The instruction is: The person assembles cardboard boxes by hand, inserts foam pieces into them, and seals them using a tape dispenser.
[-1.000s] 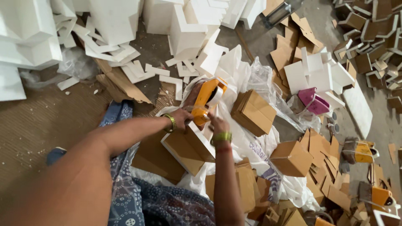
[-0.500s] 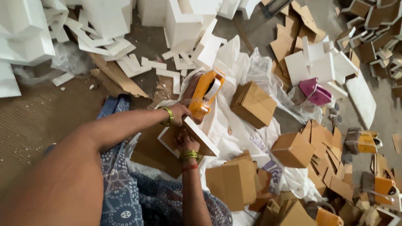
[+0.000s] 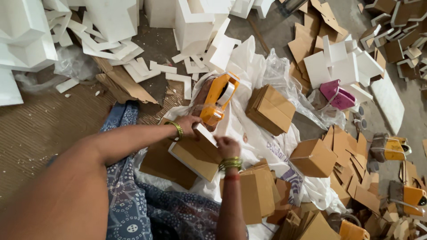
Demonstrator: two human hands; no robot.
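My left hand [image 3: 189, 124] grips the far corner of a flat brown cardboard box with a white edge [image 3: 195, 155] that rests on my lap. My right hand [image 3: 227, 146] presses on the box's right edge. An orange tape dispenser [image 3: 218, 98] lies just beyond both hands on a white plastic sheet [image 3: 249, 62]. Bangles sit on both wrists.
A stack of folded brown boxes [image 3: 269, 109] lies right of the dispenser. More brown boxes [image 3: 313, 158] and flat pieces fill the right side. White foam pieces [image 3: 111, 22] pile up at the top left. A pink object [image 3: 336, 95] lies among white boards. More orange dispensers [image 3: 393, 149] sit at the far right.
The box has been turned and lowered onto my lap. My right hand slid toward me along its right edge. The tape dispenser now lies on the plastic, away from the hands.
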